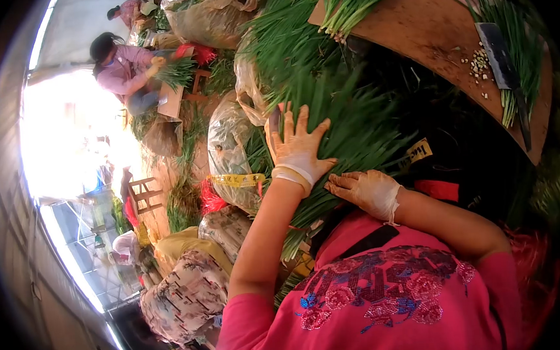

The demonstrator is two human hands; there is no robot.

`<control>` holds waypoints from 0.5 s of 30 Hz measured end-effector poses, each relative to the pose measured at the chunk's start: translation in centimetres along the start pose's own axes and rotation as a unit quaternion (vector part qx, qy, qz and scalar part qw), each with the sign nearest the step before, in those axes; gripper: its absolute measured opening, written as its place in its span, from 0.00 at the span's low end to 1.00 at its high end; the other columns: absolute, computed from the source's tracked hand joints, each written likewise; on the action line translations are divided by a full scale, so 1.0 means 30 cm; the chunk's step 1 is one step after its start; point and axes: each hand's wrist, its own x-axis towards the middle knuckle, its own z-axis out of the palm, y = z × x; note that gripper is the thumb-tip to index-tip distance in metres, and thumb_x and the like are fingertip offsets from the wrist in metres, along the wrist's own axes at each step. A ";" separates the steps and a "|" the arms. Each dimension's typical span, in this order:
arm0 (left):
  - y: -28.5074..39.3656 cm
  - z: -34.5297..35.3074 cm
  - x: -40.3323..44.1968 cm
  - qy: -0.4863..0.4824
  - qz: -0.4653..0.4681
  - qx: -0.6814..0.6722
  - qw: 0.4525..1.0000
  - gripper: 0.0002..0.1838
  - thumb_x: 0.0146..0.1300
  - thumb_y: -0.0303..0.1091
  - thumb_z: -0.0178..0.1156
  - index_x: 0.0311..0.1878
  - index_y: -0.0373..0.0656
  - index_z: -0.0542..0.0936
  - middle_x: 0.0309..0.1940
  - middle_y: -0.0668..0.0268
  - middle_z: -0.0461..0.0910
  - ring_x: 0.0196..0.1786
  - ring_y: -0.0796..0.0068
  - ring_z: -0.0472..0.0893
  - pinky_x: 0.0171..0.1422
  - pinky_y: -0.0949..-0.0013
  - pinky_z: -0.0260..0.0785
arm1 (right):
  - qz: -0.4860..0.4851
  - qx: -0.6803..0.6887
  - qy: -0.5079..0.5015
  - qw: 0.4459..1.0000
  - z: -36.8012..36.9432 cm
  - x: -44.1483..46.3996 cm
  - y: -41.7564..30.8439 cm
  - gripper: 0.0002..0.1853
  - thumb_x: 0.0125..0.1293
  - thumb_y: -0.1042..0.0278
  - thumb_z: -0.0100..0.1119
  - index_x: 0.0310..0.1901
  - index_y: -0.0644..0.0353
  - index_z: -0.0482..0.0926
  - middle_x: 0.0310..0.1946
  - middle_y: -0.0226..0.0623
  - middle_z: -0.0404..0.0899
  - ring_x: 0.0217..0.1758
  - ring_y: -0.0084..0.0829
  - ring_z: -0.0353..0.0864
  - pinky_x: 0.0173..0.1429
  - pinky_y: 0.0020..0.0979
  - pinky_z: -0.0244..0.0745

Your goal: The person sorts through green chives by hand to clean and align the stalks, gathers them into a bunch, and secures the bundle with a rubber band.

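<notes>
Long green chives (pixel 354 122) lie in a loose, slightly blurred bunch across the lap. My left hand (pixel 300 145), in a thin translucent glove with a band at the wrist, rests on them with its fingers spread. Closer to my body, my right hand (pixel 371 194) is gloved too and lies flat against the near side of the bunch, fingers stretched out. Neither hand wraps around the leaves. More chives (pixel 290 33) are heaped beyond my left hand.
At the upper right, a brown board (pixel 418 25) holds a cleaver (pixel 496 56), cut white stem ends (pixel 479 63) and chive bundles. Plastic bags (pixel 227 146) stand to the left. A person in pink (pixel 120 72) sits farther off; another in patterned clothes (pixel 188 296) is nearby.
</notes>
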 end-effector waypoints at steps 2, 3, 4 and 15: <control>-0.022 0.023 0.009 0.009 -0.022 0.013 1.000 0.43 0.51 0.50 0.71 0.72 0.68 0.65 0.77 0.56 0.50 0.78 0.45 0.49 0.80 0.46 0.34 | 0.012 0.026 0.009 1.000 0.027 -0.009 0.008 0.33 0.59 0.66 0.60 0.68 0.54 0.66 0.67 0.40 0.68 0.62 0.41 0.76 0.57 0.37 0.79; -0.019 0.024 0.008 0.007 -0.021 0.022 1.000 0.46 0.50 0.47 0.72 0.74 0.65 0.62 0.77 0.55 0.50 0.78 0.46 0.49 0.81 0.46 0.35 | 0.016 0.038 0.015 0.999 0.028 -0.008 0.012 0.36 0.57 0.66 0.63 0.69 0.53 0.65 0.68 0.41 0.67 0.62 0.41 0.76 0.58 0.37 0.78; -0.017 0.020 0.008 0.013 -0.016 0.017 1.000 0.46 0.50 0.47 0.72 0.74 0.64 0.61 0.76 0.55 0.51 0.78 0.46 0.49 0.81 0.46 0.35 | 0.018 0.064 0.025 0.997 0.026 -0.007 0.016 0.33 0.60 0.64 0.62 0.68 0.54 0.66 0.67 0.40 0.69 0.62 0.41 0.76 0.58 0.37 0.78; -0.019 0.001 -0.029 0.087 0.010 -0.043 0.995 0.49 0.44 0.42 0.73 0.73 0.60 0.63 0.73 0.55 0.58 0.77 0.51 0.53 0.80 0.43 0.36 | 0.326 0.270 0.140 0.895 0.037 -0.008 0.102 0.26 0.64 0.46 0.57 0.55 0.58 0.77 0.47 0.52 0.82 0.51 0.48 0.82 0.55 0.39 0.77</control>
